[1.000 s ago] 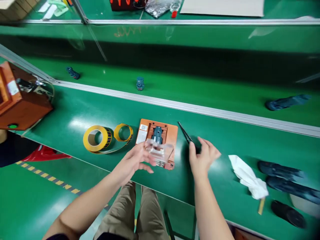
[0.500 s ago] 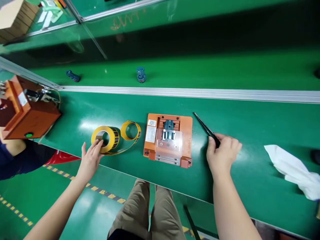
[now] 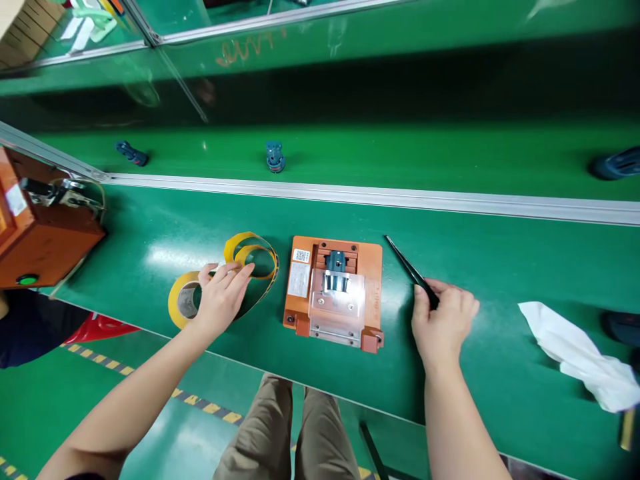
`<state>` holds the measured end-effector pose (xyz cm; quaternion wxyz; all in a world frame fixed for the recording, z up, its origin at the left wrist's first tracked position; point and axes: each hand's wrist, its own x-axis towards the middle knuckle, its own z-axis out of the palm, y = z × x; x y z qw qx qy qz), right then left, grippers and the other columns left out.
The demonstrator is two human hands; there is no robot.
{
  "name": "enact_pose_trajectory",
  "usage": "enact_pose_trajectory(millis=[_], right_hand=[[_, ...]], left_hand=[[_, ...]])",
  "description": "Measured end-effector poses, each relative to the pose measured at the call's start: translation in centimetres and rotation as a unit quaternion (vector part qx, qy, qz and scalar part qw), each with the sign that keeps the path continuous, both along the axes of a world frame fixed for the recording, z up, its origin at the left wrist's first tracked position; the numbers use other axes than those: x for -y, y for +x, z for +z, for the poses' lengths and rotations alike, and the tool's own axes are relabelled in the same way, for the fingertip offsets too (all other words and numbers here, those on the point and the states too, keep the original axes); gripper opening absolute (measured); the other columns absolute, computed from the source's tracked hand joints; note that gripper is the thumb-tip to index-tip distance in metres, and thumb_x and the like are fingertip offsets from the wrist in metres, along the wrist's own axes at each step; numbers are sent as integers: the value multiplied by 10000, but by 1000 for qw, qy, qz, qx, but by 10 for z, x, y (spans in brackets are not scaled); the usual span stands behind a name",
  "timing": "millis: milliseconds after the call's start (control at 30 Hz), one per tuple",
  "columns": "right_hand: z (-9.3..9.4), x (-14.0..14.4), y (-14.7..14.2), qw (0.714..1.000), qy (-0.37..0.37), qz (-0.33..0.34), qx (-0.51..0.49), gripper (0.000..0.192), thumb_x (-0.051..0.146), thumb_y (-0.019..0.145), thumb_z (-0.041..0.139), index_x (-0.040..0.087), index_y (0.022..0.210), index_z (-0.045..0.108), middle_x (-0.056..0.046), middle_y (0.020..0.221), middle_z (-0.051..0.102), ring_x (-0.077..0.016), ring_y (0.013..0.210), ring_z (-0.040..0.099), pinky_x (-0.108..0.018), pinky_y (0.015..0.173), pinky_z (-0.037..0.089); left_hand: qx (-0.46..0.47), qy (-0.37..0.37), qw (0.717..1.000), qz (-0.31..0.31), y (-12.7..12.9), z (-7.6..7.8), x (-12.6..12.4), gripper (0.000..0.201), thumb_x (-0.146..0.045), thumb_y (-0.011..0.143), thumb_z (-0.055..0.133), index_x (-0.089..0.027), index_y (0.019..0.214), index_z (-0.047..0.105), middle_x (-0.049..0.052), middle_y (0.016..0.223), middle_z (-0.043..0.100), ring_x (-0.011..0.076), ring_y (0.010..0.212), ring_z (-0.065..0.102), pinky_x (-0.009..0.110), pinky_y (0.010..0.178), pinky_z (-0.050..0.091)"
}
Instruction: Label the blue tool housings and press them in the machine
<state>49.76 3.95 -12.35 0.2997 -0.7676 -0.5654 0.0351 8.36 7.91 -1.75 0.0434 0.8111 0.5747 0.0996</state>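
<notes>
My right hand [image 3: 445,323] is closed around black tweezers [image 3: 407,264], their tips pointing up and left above the green bench. On the left, my left hand [image 3: 223,298] is stretched palm down over a yellow label roll [image 3: 179,301], hiding its right side. Those fingers reach to the roll's loose, curled strip [image 3: 271,255]; no firm grip on it is visible. Between my hands lies an orange fixture [image 3: 372,273] with a clear plate [image 3: 339,311] at its front. A dark blue part [image 3: 336,261] sits in it, partly under that plate.
Behind a metal rail [image 3: 380,199] stand small blue parts [image 3: 275,157]. An orange machine [image 3: 55,227] with a green button is at far left, a person's dark sleeve [image 3: 37,330] below it. White cloth [image 3: 575,350] lies at right, near a dark object [image 3: 621,327].
My left hand has moved right, from the roll's core across to the loose strip, whose loops have shifted. My right hand keeps the tweezers in nearly the same place. The view has shifted slightly.
</notes>
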Motion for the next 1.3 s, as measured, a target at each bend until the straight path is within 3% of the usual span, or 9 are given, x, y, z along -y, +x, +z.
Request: enact_pose_trajectory(millis=[300, 467, 567, 667, 733, 800, 967, 1133, 1300], right_hand=[[1, 1, 1, 1000, 9, 5, 0, 332, 452, 961, 471, 157, 1021, 610, -156, 985, 641, -306, 958, 536, -484, 873, 432], [1, 3, 3, 999, 12, -6, -37, 310, 445, 946, 490, 165, 994, 614, -146, 974, 632, -307, 973, 542, -499, 873, 446], [10, 5, 0, 988, 30, -46, -144, 287, 440, 897, 579, 179, 1008, 625, -102, 935, 617, -277, 921, 564, -504, 872, 462], [32, 1, -11, 910, 88, -103, -392, 299, 446, 825, 691, 234, 1028, 633, -26, 891, 590, -195, 778, 566, -509, 898, 485], [51, -6, -22, 824, 106, -83, -551, 294, 455, 793, 732, 266, 1003, 649, -7, 903, 585, -163, 753, 566, -513, 942, 496], [69, -15, -36, 770, 82, -34, -632, 297, 480, 772, 752, 282, 978, 670, -14, 927, 595, -164, 784, 584, -503, 951, 516], [99, -42, -82, 759, 8, 77, -647, 254, 472, 767, 776, 293, 917, 678, -33, 918, 659, -172, 742, 629, -379, 703, 593], [121, -78, -134, 717, -41, 210, -663, 194, 354, 837, 750, 253, 985, 677, -23, 968, 731, -172, 821, 709, -373, 791, 628], [126, -106, -156, 693, -87, 279, -659, 221, 364, 833, 759, 216, 972, 672, -22, 934, 754, -149, 809, 722, -325, 795, 622]], left_hand=[[36, -3, 997, 63, 48, 2, -84, 370, -313, 987, 447, -192, 1306, 591, 120, 1045, 759, 289, 971, 678, 454, 951, 354], [56, -87, 988, 117, 65, 3, -110, 361, -471, 923, 553, -158, 996, 719, 98, 725, 727, 258, 670, 665, 335, 663, 428], [161, -105, 967, 165, 61, 12, -106, 172, -354, 819, 697, -203, 899, 712, 10, 608, 665, 176, 547, 602, 285, 594, 417], [352, -129, 910, 179, 53, 26, -89, 201, -298, 804, 705, -220, 988, 691, -12, 695, 678, 132, 578, 599, 257, 592, 454], [448, -141, 865, 177, 50, 34, -75, 304, -303, 793, 731, -220, 1081, 678, -16, 729, 685, 122, 630, 620, 247, 629, 497], [496, -143, 836, 185, 50, 38, -63, 352, -299, 768, 769, -215, 1101, 690, -7, 768, 714, 129, 713, 663, 251, 697, 540], [515, -132, 810, 248, 52, 31, -41, 270, -345, 715, 825, -206, 935, 752, 16, 835, 776, 163, 754, 718, 280, 704, 594], [439, -85, 860, 246, 51, 29, -26, 181, -370, 708, 821, -206, 758, 765, -6, 740, 760, 156, 682, 691, 256, 628, 570], [416, -79, 878, 223, 50, 32, -20, 158, -379, 746, 792, -221, 757, 776, -15, 771, 772, 145, 692, 693, 232, 623, 549]])
